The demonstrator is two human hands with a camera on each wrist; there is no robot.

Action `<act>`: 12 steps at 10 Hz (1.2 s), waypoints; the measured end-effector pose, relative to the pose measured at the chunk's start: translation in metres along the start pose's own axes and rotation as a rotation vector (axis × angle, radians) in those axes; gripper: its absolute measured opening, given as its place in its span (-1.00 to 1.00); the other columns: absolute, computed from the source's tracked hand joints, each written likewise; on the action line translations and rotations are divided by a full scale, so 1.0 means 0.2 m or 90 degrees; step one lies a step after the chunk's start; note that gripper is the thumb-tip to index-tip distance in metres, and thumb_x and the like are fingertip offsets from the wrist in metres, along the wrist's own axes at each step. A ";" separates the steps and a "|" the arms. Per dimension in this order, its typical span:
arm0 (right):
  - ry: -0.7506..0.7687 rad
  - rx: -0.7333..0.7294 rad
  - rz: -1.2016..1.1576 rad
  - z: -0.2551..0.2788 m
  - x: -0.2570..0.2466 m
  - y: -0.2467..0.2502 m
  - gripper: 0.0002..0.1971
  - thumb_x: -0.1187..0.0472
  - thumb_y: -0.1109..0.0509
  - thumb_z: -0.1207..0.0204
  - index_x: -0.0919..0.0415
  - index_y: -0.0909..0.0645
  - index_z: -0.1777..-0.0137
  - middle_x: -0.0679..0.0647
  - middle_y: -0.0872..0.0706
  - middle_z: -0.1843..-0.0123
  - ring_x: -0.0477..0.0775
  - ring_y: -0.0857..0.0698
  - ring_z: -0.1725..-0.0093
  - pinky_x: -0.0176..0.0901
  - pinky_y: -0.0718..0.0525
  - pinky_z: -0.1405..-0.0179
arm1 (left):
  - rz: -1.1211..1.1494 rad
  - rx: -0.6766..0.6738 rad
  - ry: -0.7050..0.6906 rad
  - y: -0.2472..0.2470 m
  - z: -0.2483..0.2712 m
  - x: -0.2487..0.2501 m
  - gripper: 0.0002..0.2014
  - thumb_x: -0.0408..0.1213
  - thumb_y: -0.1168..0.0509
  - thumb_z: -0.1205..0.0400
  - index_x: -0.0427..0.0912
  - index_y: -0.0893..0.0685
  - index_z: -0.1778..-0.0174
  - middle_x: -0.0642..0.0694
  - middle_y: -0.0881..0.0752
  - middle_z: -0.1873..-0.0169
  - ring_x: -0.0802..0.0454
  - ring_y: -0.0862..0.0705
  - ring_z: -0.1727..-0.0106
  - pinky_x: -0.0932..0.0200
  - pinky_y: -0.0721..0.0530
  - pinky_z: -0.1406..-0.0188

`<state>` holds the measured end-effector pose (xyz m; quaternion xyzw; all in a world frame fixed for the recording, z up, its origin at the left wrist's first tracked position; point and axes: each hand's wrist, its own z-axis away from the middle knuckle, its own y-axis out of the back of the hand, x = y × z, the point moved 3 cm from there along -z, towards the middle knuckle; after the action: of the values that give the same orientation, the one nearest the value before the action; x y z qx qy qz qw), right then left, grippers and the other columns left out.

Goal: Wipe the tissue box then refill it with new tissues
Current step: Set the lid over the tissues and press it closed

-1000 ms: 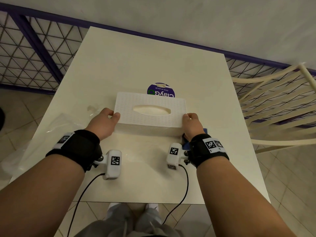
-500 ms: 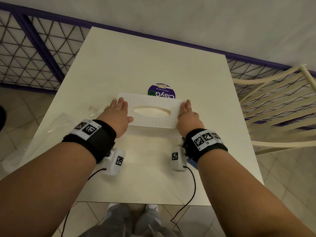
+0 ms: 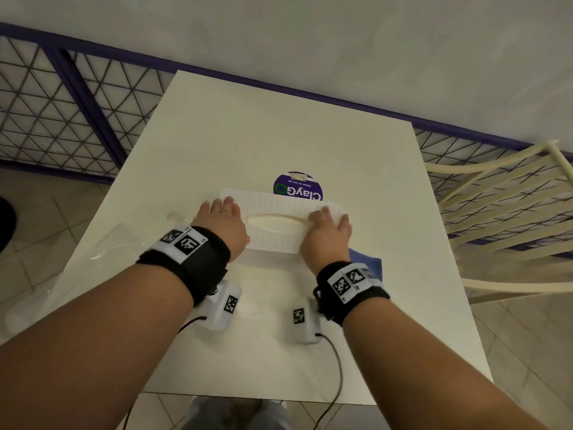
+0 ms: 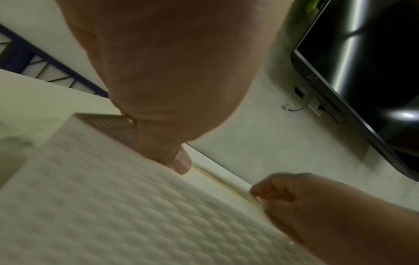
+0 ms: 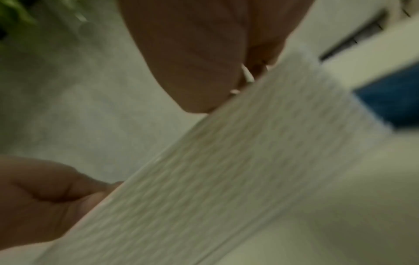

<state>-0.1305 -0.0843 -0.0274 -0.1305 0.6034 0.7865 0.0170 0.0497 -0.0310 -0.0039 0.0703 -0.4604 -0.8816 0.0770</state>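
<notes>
Pressing down on both ends of a white woven-texture tissue box point(image 3: 279, 223) set near the middle of a pale table point(image 3: 279, 128), just in front of a round purple wipes pack point(image 3: 298, 187). Left hand point(image 3: 224, 226) laid flat over the box's left end, fingers straight and reaching toward the far edge, thumb seen in the left wrist view hooked at the rim of the oval slot point(image 3: 274, 221). Right hand point(image 3: 329, 232) spread over the right end, fingers relaxed, not clamped round anything; whether any fingertip dips into the slot cannot be told from the blurred right wrist view. Blue cloth point(image 3: 366, 263) lying on the table just beside the box's near right corner, partly under the right wrist. Crumpled clear plastic wrap point(image 3: 124, 240) at the table's left edge. Judged light, rigid and hollow, probably moulded plastic with a ribbed surface giving fair friction, yet liable to skid on the smooth tabletop if pushed sideways. Best taken at the two short ends or the long side walls, lid seated evenly with downward pressure near the corners rather than over the open slot.
</notes>
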 end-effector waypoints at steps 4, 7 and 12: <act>-0.046 -0.113 -0.027 -0.04 -0.20 -0.05 -0.56 -0.03 -0.01 -0.54 -0.17 -0.55 -0.34 0.02 0.44 -0.70 0.20 0.37 -0.69 0.36 0.36 -0.60 | 0.109 -0.004 -0.057 -0.04 0.01 -0.06 -0.30 -0.01 0.03 -0.76 -0.29 0.20 -0.66 -0.18 0.29 -0.67 -0.13 0.25 -0.68 -0.18 0.10 -0.64; -0.049 -0.061 -0.074 -0.03 -0.20 -0.02 -0.62 -0.09 -0.13 -0.54 -0.21 -0.68 -0.24 0.01 0.16 -0.75 0.21 0.20 -0.71 0.40 0.28 -0.60 | 0.126 0.012 -0.070 -0.05 0.00 -0.07 -0.30 0.00 0.03 -0.75 -0.26 0.21 -0.66 -0.16 0.29 -0.67 -0.11 0.26 -0.68 -0.17 0.11 -0.64; -0.147 -0.001 -0.351 -0.10 -0.22 0.11 -0.89 0.01 -0.20 -0.61 -0.19 -0.56 0.00 -0.03 -0.08 -0.72 0.17 -0.36 -0.57 0.47 0.10 -0.50 | 0.123 0.038 -0.072 -0.06 0.00 -0.06 -0.32 -0.02 0.03 -0.76 -0.26 0.18 -0.67 -0.15 0.27 -0.67 -0.10 0.24 -0.68 -0.16 0.09 -0.65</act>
<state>-0.0885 -0.1034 -0.0008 -0.1993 0.5389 0.7622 0.2983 0.0609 -0.0219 -0.0143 -0.0220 -0.4949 -0.8583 0.1338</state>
